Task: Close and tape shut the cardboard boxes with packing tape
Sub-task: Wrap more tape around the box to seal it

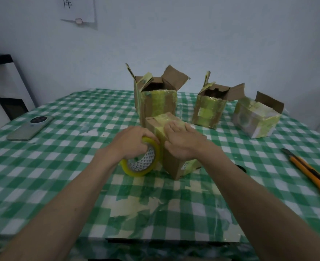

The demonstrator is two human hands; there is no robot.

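Four boxes (171,147), three open; one tape roll (142,161)

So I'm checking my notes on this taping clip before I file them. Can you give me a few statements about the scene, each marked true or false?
1. The left hand grips the tape roll. True.
2. The right hand holds the utility knife. False: it lies flat on the near box; the utility knife lies untouched on the tablecloth to the right.
3. Three boxes behind the near box have flaps up. True: the tall box, the middle box and the right box.
4. A phone lies at the left of the table. True.
5. The near box stands open. False: its top is closed, with tape over it.
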